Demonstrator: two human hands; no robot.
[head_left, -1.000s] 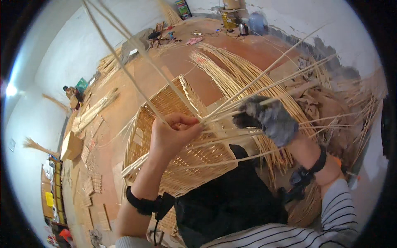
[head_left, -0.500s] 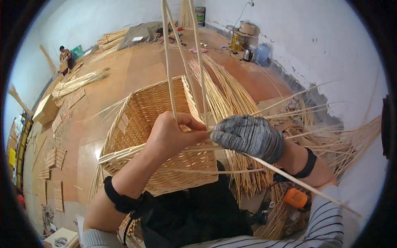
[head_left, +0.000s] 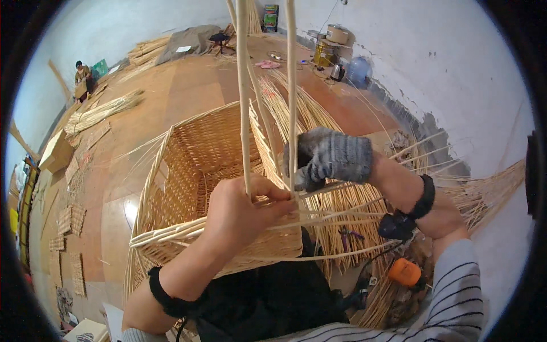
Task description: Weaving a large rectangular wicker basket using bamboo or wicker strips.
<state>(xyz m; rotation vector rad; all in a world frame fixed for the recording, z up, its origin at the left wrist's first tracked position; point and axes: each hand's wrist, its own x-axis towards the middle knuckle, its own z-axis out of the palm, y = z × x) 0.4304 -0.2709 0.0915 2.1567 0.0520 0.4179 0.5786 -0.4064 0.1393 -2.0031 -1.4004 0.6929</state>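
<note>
A woven wicker basket [head_left: 196,145] sits tilted over my lap, its opening upward. My bare left hand [head_left: 245,208] pinches the wicker rods at the near right corner of its rim, thumb and forefinger meeting there. Tall upright rods [head_left: 243,97] rise from the rim beside that hand. My right hand [head_left: 333,158], in a grey knit glove, is closed around the lower part of the rightmost upright rod [head_left: 292,85], just above the left fingertips. Several loose rod ends [head_left: 353,214] stick out to the right below the glove. The exact crossing of rods under my left fingers is hidden.
A large bundle of rods [head_left: 325,222] lies right of the basket, with an orange tool [head_left: 405,272] and a black cable nearby. Woven panels [head_left: 71,219] lie on the floor at left. A person [head_left: 83,80] sits far left. A kettle [head_left: 337,72] and blue water jug [head_left: 359,71] stand by the wall.
My gloved hand has moved up and left from the sideways rods onto the upright rod. The long rod that pointed toward the lower right has swung away. My left hand keeps its pinch, slightly lower.
</note>
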